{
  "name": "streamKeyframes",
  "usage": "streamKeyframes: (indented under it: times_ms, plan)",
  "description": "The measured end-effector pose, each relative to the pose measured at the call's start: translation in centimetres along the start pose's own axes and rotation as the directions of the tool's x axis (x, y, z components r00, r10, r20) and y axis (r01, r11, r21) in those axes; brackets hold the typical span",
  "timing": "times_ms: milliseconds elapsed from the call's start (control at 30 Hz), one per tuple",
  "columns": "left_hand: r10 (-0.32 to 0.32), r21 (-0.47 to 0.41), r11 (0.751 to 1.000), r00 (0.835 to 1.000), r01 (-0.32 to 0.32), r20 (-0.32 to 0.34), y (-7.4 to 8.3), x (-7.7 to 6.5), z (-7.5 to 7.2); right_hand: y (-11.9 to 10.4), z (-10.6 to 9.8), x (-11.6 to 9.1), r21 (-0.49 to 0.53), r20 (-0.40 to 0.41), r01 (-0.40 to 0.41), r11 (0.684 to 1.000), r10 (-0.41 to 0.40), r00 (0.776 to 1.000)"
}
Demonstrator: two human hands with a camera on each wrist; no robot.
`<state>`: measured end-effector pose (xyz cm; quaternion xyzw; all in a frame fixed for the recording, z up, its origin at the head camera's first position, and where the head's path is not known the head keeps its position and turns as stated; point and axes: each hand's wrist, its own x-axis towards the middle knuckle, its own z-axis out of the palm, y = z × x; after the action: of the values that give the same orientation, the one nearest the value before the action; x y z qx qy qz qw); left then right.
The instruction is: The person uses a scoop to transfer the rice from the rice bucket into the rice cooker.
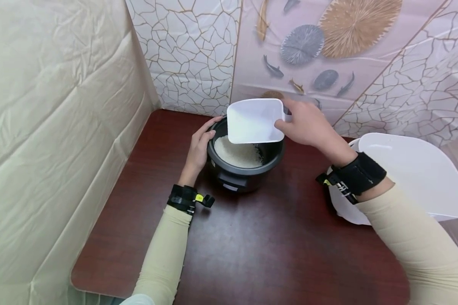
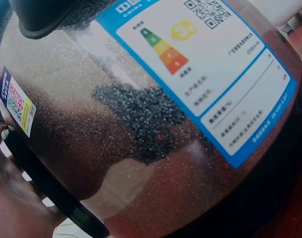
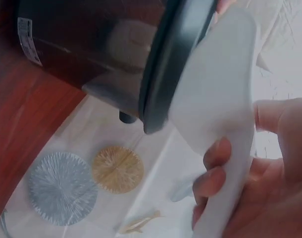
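A dark rice cooker (image 1: pixel 244 171) stands on the table without a lid, with white rice (image 1: pixel 234 153) inside. My left hand (image 1: pixel 198 148) holds its left rim, fingers and thumb lying at the edge. In the left wrist view, this hand (image 2: pixel 17 193) shows beside the black rim, next to the labelled cooker body (image 2: pixel 141 124). My right hand (image 1: pixel 303 123) grips the short handle of a white scoop (image 1: pixel 255 120) above the cooker's opening. The scoop is tilted and no rice shows in it. The right wrist view shows fingers and thumb round the scoop handle (image 3: pixel 230 183).
A large white container (image 1: pixel 412 169) stands at the right, partly behind my right forearm. The dark red-brown table (image 1: pixel 252 245) extends in front of the cooker. Patterned cloth (image 1: pixel 191 55) hangs behind the table, and a cream cloth (image 1: pixel 61 127) hangs along its left.
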<state>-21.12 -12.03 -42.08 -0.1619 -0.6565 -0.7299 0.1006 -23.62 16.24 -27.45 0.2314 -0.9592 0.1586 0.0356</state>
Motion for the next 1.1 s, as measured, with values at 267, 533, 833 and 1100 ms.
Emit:
streamKeyframes:
  times_ms: [267, 533, 833, 1100]
  plan:
    - [0.011, 0.003, 1.0, 1.0, -0.011, -0.013, -3.2, 0.8, -0.2, 0.8, -2.3, -0.2, 0.141, 0.157, -0.069, 0.988, 0.047, 0.986]
    - [0.042, 0.012, 0.999, 0.999, -0.042, -0.013, -3.6, 1.0, -0.3, 2.3, -5.8, -1.0, 0.084, 0.172, -0.103, 0.991, 0.087, 0.981]
    - [0.03, -0.016, 0.999, 0.999, -0.03, -0.012, -3.3, 0.7, -0.6, 7.7, -9.7, -3.0, 0.006, 0.149, -0.208, 0.978, 0.204, 0.967]
    - [0.023, 0.001, 1.0, 1.0, -0.023, -0.01, -3.6, 0.6, -0.4, 11.6, -10.9, -7.2, 0.015, 0.184, -0.329, 0.944, 0.321, 0.929]
